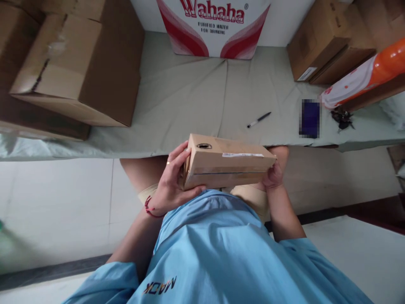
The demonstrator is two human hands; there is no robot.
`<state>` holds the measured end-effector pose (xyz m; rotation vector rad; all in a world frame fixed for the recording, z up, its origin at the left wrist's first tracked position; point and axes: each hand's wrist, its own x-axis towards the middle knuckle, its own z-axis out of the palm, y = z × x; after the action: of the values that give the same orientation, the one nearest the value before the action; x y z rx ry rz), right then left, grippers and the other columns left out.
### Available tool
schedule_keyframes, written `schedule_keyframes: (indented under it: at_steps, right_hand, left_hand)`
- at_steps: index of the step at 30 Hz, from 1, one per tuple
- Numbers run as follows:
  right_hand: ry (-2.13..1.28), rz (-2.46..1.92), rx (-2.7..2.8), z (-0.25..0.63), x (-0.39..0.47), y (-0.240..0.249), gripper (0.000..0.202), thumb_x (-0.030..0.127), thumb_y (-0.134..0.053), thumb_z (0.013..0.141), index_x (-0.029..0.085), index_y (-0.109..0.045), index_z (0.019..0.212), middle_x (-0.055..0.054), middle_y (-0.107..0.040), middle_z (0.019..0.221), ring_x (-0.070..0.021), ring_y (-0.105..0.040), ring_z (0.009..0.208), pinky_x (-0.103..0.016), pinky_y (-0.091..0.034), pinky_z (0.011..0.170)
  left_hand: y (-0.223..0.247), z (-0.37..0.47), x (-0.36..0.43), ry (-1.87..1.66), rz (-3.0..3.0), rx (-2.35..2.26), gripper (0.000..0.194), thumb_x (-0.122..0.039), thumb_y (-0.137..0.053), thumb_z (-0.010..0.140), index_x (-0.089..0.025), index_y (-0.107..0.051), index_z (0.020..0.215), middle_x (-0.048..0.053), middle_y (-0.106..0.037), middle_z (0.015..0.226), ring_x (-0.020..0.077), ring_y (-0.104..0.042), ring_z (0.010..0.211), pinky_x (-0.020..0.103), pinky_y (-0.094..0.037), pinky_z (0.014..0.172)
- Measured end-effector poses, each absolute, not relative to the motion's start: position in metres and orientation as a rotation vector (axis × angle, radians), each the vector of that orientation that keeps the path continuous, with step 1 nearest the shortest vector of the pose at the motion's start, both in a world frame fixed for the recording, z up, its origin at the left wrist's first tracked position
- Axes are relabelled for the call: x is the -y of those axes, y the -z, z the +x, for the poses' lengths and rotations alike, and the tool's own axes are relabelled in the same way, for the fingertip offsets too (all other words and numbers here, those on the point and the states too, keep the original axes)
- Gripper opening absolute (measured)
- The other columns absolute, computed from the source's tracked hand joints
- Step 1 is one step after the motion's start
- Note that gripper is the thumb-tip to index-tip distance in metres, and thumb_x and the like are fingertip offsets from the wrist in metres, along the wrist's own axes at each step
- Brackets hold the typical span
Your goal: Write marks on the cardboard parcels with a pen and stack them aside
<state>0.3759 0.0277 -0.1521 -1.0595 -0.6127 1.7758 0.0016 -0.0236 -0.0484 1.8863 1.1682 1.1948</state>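
Observation:
Between my two hands I hold a long brown cardboard box [232,162], above my lap and close to the near edge of the covered surface. My left hand [175,179] wraps round the box's left end, thumb along the near lower edge and fingers on the end face. My right hand [274,175] grips the right end; its fingers are mostly hidden by the box. A dark oval mark and a white label strip show on the box's upper face, and a taped seam runs along the side towards me.
Large cardboard boxes [110,67] stand at the left of the cloth-covered surface [180,101]. A Wahaha carton [218,29] is at the back. To the right are more cardboard boxes [319,42], an orange-and-white roll-shaped package [363,80], keys [343,119], a blurred dark-blue item [310,119] and a pen [259,120].

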Motion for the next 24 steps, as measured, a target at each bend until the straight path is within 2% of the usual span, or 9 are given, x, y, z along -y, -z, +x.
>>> schedule_keyframes:
  at_steps: [3,8,13,15,18,20,22,24]
  right_hand:
    - [-1.673,-1.136,0.585,0.378,-0.027,0.153,0.047,0.079,-0.074,0.082,0.039,-0.08,0.107,0.003,-0.086,0.111,-0.0275,-0.072,0.138,-0.049,-0.066,0.109]
    - [-1.604,-1.168,0.589,0.375,-0.025,0.15,0.054,0.078,-0.076,0.081,0.035,-0.08,0.113,0.001,-0.085,0.116,-0.028,-0.072,0.139,-0.05,-0.065,0.111]
    - [-1.65,-1.105,0.58,0.368,-0.026,0.144,0.049,0.075,-0.083,0.077,0.035,-0.08,0.104,0.0,-0.085,0.109,-0.0308,-0.069,0.142,-0.052,-0.066,0.112]
    - [-1.658,-1.081,0.588,0.365,-0.023,0.141,0.058,0.082,-0.083,0.073,0.035,-0.079,0.107,-0.002,-0.085,0.113,-0.0321,-0.066,0.146,-0.053,-0.066,0.11]
    - [-1.685,-1.022,0.678,0.364,-0.014,0.137,0.087,0.089,-0.089,0.057,0.034,-0.076,0.124,-0.006,-0.081,0.13,-0.0347,-0.058,0.153,-0.054,-0.064,0.112]
    - [-1.691,-1.023,0.796,0.366,-0.006,0.135,0.094,0.073,-0.101,0.051,0.034,-0.073,0.132,-0.006,-0.077,0.14,-0.035,-0.057,0.154,-0.054,-0.06,0.118]
    - [-1.656,-1.09,0.904,0.369,0.002,0.135,0.082,0.048,-0.106,0.055,0.034,-0.074,0.129,-0.004,-0.077,0.139,-0.0319,-0.06,0.151,-0.051,-0.052,0.128]
    - [-1.601,-1.173,0.959,0.371,0.009,0.134,0.064,0.033,-0.102,0.063,0.034,-0.076,0.12,-0.001,-0.08,0.129,-0.0288,-0.064,0.145,-0.049,-0.045,0.134]
  left_hand:
    - [0.057,0.0,0.025,-1.187,1.881,-1.14,0.105,-0.04,-0.096,0.082,-0.035,-0.04,0.171,0.019,-0.047,0.169,0.0435,-0.044,0.16,0.068,-0.045,0.128]
    - [0.071,0.001,0.028,-1.187,1.749,-1.145,0.104,-0.034,-0.096,0.081,-0.037,-0.04,0.169,0.017,-0.046,0.17,0.0413,-0.041,0.163,0.063,-0.042,0.131]
    - [0.077,0.007,0.027,-1.195,1.532,-1.177,0.101,-0.032,-0.096,0.082,-0.036,-0.041,0.165,0.014,-0.052,0.165,0.0339,-0.057,0.151,0.052,-0.05,0.126]
    - [0.079,0.008,0.026,-1.196,1.456,-1.169,0.099,-0.031,-0.096,0.082,-0.035,-0.041,0.163,0.014,-0.055,0.161,0.0323,-0.058,0.149,0.049,-0.052,0.125]
    - [0.081,0.007,0.027,-1.185,1.392,-1.172,0.098,-0.031,-0.097,0.081,-0.033,-0.041,0.161,0.015,-0.055,0.163,0.033,-0.055,0.154,0.05,-0.049,0.128]
    - [0.084,0.003,0.028,-1.165,1.384,-1.192,0.097,-0.031,-0.097,0.081,-0.032,-0.041,0.16,0.016,-0.054,0.164,0.034,-0.054,0.155,0.051,-0.048,0.129]
    - [0.086,-0.001,0.028,-1.142,1.396,-1.212,0.096,-0.031,-0.095,0.082,-0.031,-0.04,0.161,0.017,-0.054,0.163,0.0344,-0.053,0.155,0.052,-0.047,0.13]
    - [0.089,-0.005,0.028,-1.125,1.409,-1.227,0.095,-0.031,-0.094,0.082,-0.031,-0.041,0.161,0.017,-0.054,0.163,0.0345,-0.053,0.155,0.053,-0.045,0.131]
